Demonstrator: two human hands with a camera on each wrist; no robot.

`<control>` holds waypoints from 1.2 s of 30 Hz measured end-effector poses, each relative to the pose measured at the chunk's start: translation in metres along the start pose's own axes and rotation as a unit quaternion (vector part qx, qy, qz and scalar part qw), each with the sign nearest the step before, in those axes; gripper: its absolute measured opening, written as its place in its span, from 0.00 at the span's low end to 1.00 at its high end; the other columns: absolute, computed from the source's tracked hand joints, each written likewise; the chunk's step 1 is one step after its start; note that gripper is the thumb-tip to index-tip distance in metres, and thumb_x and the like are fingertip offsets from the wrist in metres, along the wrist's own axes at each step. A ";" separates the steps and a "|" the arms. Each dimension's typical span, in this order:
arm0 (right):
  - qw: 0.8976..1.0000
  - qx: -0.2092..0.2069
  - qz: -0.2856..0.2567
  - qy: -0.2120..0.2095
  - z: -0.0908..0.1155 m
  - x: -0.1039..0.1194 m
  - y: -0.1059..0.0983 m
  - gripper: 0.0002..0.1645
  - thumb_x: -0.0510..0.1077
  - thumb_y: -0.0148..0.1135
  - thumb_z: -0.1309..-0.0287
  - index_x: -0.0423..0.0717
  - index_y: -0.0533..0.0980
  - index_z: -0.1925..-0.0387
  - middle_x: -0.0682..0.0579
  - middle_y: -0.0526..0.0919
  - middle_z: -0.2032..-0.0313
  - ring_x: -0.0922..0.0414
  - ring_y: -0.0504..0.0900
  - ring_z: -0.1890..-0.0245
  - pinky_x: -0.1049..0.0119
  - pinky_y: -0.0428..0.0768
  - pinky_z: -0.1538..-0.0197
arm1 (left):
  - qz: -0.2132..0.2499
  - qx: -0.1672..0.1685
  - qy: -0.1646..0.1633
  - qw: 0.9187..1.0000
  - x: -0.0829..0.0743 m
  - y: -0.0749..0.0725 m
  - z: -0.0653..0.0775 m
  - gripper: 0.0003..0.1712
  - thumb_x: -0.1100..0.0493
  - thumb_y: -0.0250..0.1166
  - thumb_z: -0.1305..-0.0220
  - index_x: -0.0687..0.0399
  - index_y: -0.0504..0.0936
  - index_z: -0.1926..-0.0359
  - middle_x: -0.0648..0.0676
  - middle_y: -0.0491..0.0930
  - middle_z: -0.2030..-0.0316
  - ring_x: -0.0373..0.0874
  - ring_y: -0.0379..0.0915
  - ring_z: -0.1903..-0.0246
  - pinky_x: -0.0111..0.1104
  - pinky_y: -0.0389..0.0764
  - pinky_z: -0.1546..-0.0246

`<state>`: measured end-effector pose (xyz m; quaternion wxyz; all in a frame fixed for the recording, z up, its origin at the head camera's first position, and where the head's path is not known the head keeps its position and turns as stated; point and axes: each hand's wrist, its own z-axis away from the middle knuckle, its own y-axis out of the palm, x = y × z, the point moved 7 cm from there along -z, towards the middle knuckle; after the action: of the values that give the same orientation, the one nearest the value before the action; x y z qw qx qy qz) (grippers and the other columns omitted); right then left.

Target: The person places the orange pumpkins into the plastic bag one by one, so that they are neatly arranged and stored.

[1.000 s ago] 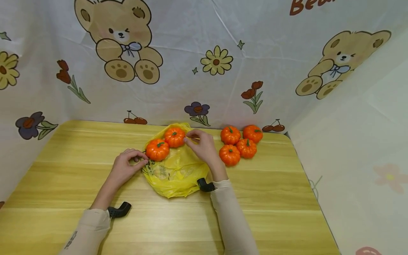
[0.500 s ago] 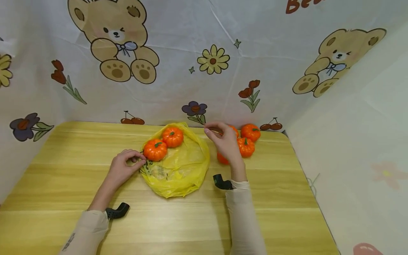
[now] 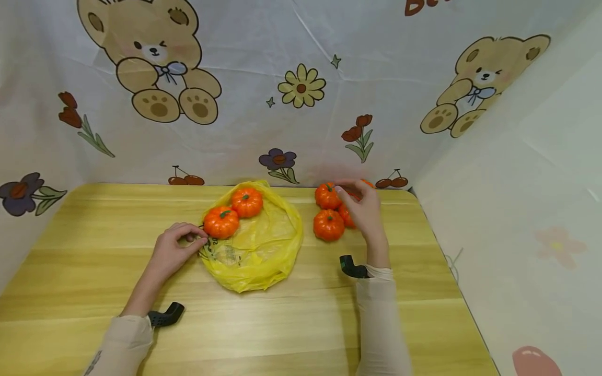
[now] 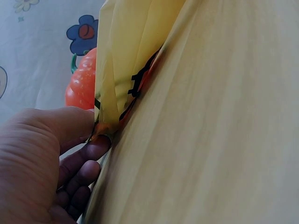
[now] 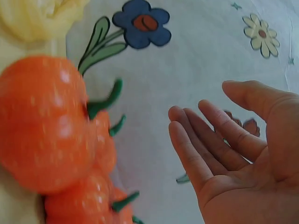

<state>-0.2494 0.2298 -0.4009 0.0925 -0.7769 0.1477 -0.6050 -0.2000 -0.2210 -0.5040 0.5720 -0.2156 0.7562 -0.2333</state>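
Note:
A yellow plastic bag (image 3: 263, 256) lies spread on the table, with two small orange pumpkins, one (image 3: 221, 222) at its left edge and one (image 3: 246, 202) behind it. My left hand (image 3: 175, 249) pinches the bag's left edge between thumb and forefinger, as the left wrist view shows at the yellow film (image 4: 117, 60). On the right, my right hand (image 3: 367, 209) hovers over a cluster of several more pumpkins (image 3: 328, 225), partly hiding those at the back. Its fingers (image 5: 187, 154) are loosely extended and hold nothing; a large pumpkin (image 5: 44, 123) stands beside it in the right wrist view.
The wooden table (image 3: 244, 334) meets a printed cloth backdrop (image 3: 244, 141) right behind the bag and pumpkins. A pale side wall (image 3: 527, 235) stands past the table's right edge. A black wrist-worn piece (image 3: 352, 267) sticks out from the right sleeve, another (image 3: 166, 315) from the left.
My right hand has moved right, from beside the rear pumpkin on the bag to above the pumpkin cluster. The left hand keeps its pinch on the bag; the head view has shifted slightly.

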 end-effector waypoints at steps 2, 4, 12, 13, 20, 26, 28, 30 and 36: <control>1.000 -0.015 0.003 -0.005 0.001 -0.004 -0.012 0.17 0.46 0.68 0.28 0.40 0.84 0.45 0.42 0.88 0.47 0.55 0.84 0.44 0.72 0.81 0.42 | 0.000 0.000 0.000 1.000 0.000 0.000 0.000 0.04 0.59 0.76 0.34 0.46 0.90 0.61 0.49 0.84 0.65 0.40 0.69 0.64 0.27 0.68 0.61; 1.000 -0.029 0.004 -0.003 0.002 -0.010 -0.023 0.18 0.47 0.68 0.28 0.39 0.84 0.46 0.42 0.88 0.47 0.58 0.84 0.45 0.74 0.81 0.43 | 0.001 0.001 0.000 1.000 0.001 0.000 0.000 0.04 0.59 0.76 0.34 0.45 0.90 0.61 0.48 0.84 0.66 0.40 0.69 0.64 0.27 0.68 0.61; 0.997 -0.064 0.041 0.017 0.009 -0.029 -0.064 0.19 0.49 0.67 0.28 0.41 0.84 0.43 0.43 0.86 0.45 0.65 0.83 0.47 0.77 0.80 0.43 | 0.005 -0.004 -0.001 1.000 -0.002 -0.001 0.000 0.03 0.59 0.76 0.34 0.46 0.90 0.61 0.49 0.84 0.66 0.39 0.68 0.64 0.27 0.67 0.61; 0.997 -0.067 0.044 0.018 0.009 -0.031 -0.068 0.19 0.48 0.67 0.27 0.41 0.83 0.43 0.42 0.86 0.45 0.66 0.83 0.47 0.77 0.80 0.44 | 0.005 -0.004 0.000 1.000 -0.002 -0.001 0.000 0.03 0.59 0.76 0.34 0.46 0.91 0.61 0.49 0.84 0.66 0.39 0.68 0.64 0.27 0.67 0.61; 0.994 -0.080 0.074 0.024 0.016 -0.041 -0.088 0.18 0.47 0.67 0.27 0.41 0.84 0.43 0.42 0.86 0.43 0.68 0.84 0.48 0.79 0.79 0.48 | 0.004 -0.002 0.004 1.000 -0.002 0.000 0.001 0.03 0.59 0.76 0.34 0.46 0.90 0.61 0.49 0.84 0.66 0.39 0.68 0.64 0.26 0.67 0.61; 0.995 -0.057 0.074 0.043 0.012 -0.053 -0.084 0.20 0.48 0.67 0.27 0.40 0.83 0.42 0.41 0.86 0.43 0.67 0.84 0.48 0.79 0.79 0.48 | 0.004 -0.005 0.003 1.000 0.000 -0.003 0.001 0.03 0.59 0.76 0.34 0.47 0.90 0.61 0.49 0.83 0.67 0.38 0.68 0.64 0.27 0.67 0.61; 0.995 -0.042 0.070 0.057 0.010 -0.060 -0.080 0.21 0.47 0.67 0.27 0.38 0.82 0.41 0.40 0.85 0.42 0.67 0.83 0.48 0.80 0.79 0.48 | 0.004 -0.005 0.001 1.000 0.001 -0.003 0.001 0.03 0.59 0.76 0.34 0.46 0.90 0.61 0.48 0.83 0.67 0.38 0.68 0.64 0.27 0.67 0.61; 0.995 -0.030 0.067 0.069 0.009 -0.067 -0.077 0.21 0.45 0.66 0.27 0.36 0.81 0.40 0.38 0.84 0.40 0.66 0.82 0.47 0.81 0.79 0.47 | 0.003 -0.004 0.001 1.000 0.002 -0.002 0.001 0.04 0.59 0.76 0.34 0.46 0.90 0.61 0.48 0.84 0.66 0.39 0.68 0.64 0.27 0.67 0.61; 0.993 -0.008 0.082 0.080 0.012 -0.077 -0.071 0.25 0.46 0.70 0.31 0.35 0.80 0.39 0.37 0.84 0.41 0.54 0.84 0.42 0.78 0.80 0.46 | 0.004 0.000 0.006 1.000 0.000 -0.001 0.000 0.04 0.60 0.76 0.34 0.45 0.90 0.61 0.48 0.84 0.66 0.39 0.68 0.64 0.27 0.68 0.61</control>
<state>-0.2462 0.3227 -0.4511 0.1238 -0.7119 0.2226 -0.6545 -0.2001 -0.2220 -0.5036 0.5680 -0.2116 0.7607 -0.2322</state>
